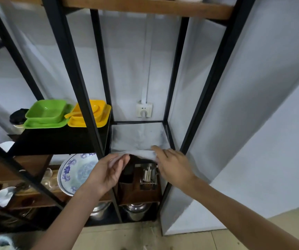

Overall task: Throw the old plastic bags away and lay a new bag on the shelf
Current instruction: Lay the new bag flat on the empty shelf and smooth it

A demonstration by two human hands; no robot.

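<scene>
A pale grey plastic bag (138,138) lies flat across the small right-hand shelf of a black metal rack (195,112). Its front edge hangs slightly over the shelf's front bar. My left hand (109,172) pinches the bag's front left edge between thumb and fingers. My right hand (172,163) rests palm down on the front right edge, fingers on the plastic. The bag has dark smudges along its left and right sides.
Green dishes (46,114) and yellow dishes (91,114) stand on the black shelf to the left. Below are a blue-patterned plate (74,174), a metal utensil holder (147,177) and steel pots (136,212). A wall socket (144,109) sits behind the shelf.
</scene>
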